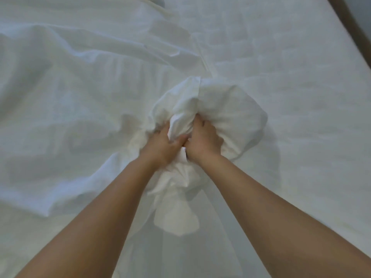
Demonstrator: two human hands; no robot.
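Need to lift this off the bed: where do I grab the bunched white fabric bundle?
Probably at the gathered waist of the bunched white fabric bundle, from the near side, where the left hand and right hand grip it: folds narrow there, while the far end puffs wide.

Both bare arms stretch forward and converge at the middle: left forearm (100, 217) from the lower left, right forearm (281, 207) from the lower right. The left grip (163, 146) is knuckles-up, fingers curled and dug in, thumb angled inward. The right grip (202, 140) sits just beside it, fingers clenched too. Both clutch the bunched cloth (230, 109). The wrists run nearly straight.
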